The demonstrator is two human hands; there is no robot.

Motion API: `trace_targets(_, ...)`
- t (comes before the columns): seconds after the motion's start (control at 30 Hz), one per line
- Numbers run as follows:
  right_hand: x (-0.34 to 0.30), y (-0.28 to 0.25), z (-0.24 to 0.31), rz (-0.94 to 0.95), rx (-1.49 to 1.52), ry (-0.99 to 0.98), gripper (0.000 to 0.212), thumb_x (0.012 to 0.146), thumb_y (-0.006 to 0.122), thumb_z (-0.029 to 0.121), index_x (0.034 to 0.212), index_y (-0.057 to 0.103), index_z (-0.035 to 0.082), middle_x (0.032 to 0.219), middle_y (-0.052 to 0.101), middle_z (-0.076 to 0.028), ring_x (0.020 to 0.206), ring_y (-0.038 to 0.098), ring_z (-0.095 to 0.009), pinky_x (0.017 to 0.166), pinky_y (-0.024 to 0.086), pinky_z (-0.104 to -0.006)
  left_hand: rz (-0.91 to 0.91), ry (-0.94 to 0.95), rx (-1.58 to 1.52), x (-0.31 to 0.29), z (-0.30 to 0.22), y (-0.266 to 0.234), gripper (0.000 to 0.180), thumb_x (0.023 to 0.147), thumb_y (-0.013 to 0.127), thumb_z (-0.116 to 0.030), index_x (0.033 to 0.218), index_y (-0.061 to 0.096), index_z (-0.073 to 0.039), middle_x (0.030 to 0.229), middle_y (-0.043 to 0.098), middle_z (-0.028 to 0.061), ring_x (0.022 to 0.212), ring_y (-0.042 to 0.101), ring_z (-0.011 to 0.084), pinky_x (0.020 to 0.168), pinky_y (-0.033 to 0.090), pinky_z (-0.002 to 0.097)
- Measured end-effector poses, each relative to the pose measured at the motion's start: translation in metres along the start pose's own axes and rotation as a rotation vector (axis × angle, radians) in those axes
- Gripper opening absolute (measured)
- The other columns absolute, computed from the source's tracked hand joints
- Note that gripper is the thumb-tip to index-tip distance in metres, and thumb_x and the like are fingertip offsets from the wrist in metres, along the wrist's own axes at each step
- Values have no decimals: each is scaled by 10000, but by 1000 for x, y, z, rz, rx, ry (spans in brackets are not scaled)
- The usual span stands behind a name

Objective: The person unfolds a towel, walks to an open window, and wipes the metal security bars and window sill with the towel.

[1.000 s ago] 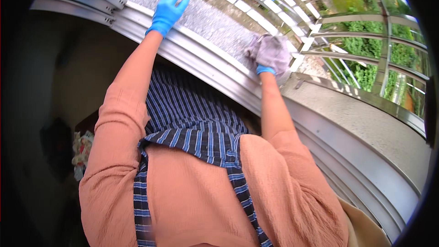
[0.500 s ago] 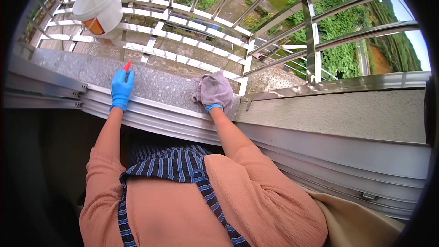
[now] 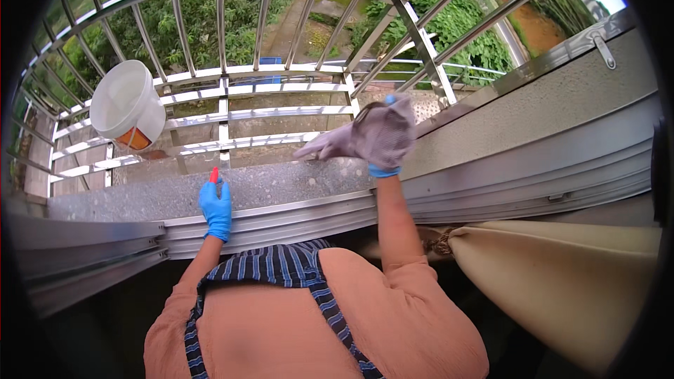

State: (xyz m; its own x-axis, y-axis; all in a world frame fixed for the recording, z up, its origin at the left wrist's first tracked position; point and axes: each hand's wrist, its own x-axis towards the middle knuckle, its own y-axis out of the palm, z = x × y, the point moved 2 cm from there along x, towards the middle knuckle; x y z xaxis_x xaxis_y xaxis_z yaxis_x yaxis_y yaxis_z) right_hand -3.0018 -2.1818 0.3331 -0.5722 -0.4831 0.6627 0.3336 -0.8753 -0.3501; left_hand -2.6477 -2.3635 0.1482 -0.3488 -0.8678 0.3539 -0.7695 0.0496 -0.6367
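My left hand (image 3: 216, 210), in a blue glove, is closed around a small thing with a red end (image 3: 214, 175) pointing away from me; the rest is hidden in my grip. It sits over the inner edge of the grey speckled stone sill (image 3: 281, 186), by the metal window track (image 3: 298, 228). My right hand (image 3: 384, 170), gloved in blue too, holds a mauve cloth (image 3: 386, 133) that covers most of its fingers. A blue fingertip shows beyond the cloth, and a loose end trails left. That hand is near the sill's right corner, next to the railing.
A white bucket (image 3: 126, 102) with an orange label stands on the slatted metal ledge (image 3: 281, 90) at the left. Metal bars (image 3: 263, 24) rise beyond it. A concrete side wall (image 3: 533, 112) is on the right, and a beige curtain (image 3: 540, 267) hangs at the lower right.
The view has shifted. My right hand has swung right with the cloth, away from the stone sill, and the cloth now trails. My left hand keeps the red-ended thing near the sill's inner edge.
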Motion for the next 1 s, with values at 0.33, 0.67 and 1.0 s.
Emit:
trace_targets(0.33, 158, -53, -29, 144, -1394, 200, 358, 810, 552, 385, 924, 702, 81, 984, 673, -143, 945, 630, -307, 811, 500, -414, 59, 78, -90, 56, -6, 17, 258, 783, 654, -137, 998, 622, 2, 942, 618, 176, 891, 578, 324, 803, 445, 400)
trace_targets(0.67, 176, -68, -23, 506, -1420, 415, 358, 845, 522, 380, 1016, 690, 115, 1080, 654, -113, 995, 620, -291, 823, 512, -388, 184, 88, -96, 107, -12, 55, 296, 784, 658, -146, 1044, 608, -14, 998, 612, 172, 949, 565, 323, 848, 432, 395)
trace_targets(1.0, 129, -55, 27, 133, -1388, 276, 212, 803, 511, 187, 794, 703, 99, 821, 672, -127, 775, 644, -291, 671, 505, -395, 273, 57, 96, 117, 34, 67, 275, 796, 616, -183, 1016, 612, -19, 903, 611, 172, 875, 564, 328, 777, 437, 418)
